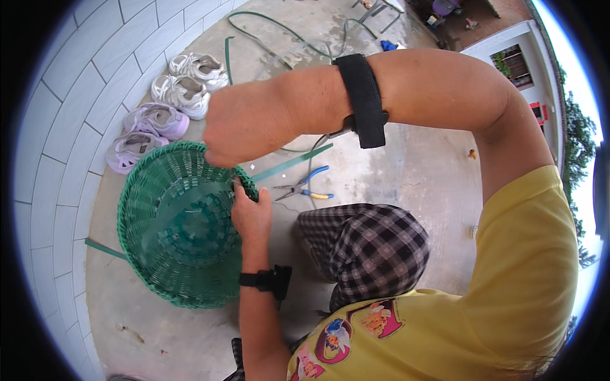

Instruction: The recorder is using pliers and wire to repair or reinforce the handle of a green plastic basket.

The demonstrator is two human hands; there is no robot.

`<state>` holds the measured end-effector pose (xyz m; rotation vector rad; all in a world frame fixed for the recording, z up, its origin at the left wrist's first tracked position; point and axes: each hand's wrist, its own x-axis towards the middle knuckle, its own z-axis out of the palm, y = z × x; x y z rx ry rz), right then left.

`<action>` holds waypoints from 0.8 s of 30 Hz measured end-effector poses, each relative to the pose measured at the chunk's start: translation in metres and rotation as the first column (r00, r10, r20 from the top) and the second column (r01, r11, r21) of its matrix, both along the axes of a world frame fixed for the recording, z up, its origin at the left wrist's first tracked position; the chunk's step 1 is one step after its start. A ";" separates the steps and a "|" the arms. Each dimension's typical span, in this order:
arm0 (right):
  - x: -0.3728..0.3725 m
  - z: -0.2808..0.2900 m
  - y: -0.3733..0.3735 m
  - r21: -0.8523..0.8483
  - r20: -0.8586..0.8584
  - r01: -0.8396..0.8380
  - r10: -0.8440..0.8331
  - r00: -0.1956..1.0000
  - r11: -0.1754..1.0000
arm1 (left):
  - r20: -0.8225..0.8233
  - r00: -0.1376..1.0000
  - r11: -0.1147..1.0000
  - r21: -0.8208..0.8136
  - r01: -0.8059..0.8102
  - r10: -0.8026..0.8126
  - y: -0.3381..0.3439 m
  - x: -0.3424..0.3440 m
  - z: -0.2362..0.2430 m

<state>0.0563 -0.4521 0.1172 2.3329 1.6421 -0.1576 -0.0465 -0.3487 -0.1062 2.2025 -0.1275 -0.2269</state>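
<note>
A green woven basket (194,219) of flat plastic strips stands tilted, its mouth facing me and its round bottom visible inside. My left hand (252,213) is closed on the right side of its rim, thumb up, with a black band on the wrist. Just above that same rim is my right hand (244,124), back of the hand toward me and fingers curled shut. What those fingers hold is hidden beneath them. From near the rim a flat green strip (292,162) runs out to the right. Another strip end (105,248) sticks out at the basket's left.
Pliers (305,188) with blue and yellow handles lie right of the basket, by my checked-trouser knee (381,247). White sneakers (181,92) and lilac shoes (152,127) line the tiled wall (70,114). A long green strip (279,25) loops across the concrete floor at the back.
</note>
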 end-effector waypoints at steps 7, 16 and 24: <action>0.006 0.014 0.001 0.280 0.250 0.363 -0.433 0.866 0.889 | -0.120 0.990 0.976 -0.197 -0.091 0.068 0.017 0.019 0.006; -0.040 -0.011 -0.025 0.929 0.117 0.124 -0.597 0.794 0.348 | -0.269 0.957 0.983 -0.171 0.064 -0.109 0.028 0.027 0.017; -0.100 -0.098 -0.080 0.702 -0.459 0.695 -0.648 0.608 0.155 | -0.288 0.910 0.955 -0.097 0.281 -0.297 0.047 0.027 0.037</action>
